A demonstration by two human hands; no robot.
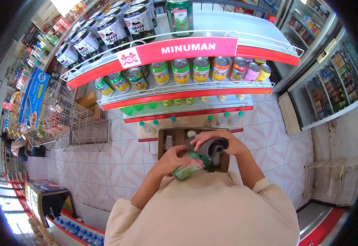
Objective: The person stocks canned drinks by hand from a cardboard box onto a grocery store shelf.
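Observation:
My left hand grips a green drink can, tilted and blurred, close to my shirt front. In my right hand is a dark grey folded cloth, which lies against the can's far end and hides part of it. Beneath both hands stands an open cardboard box. Inside it are a can lying at the left and another can with its pale end up. My hands and the cloth cover much of the box's inside.
A drinks shelf rack rises ahead, holding several grass jelly cans, one green can on top and rows of smaller cans. Bottles stand low behind the box. Wire baskets flank the left, glass-door fridges the right.

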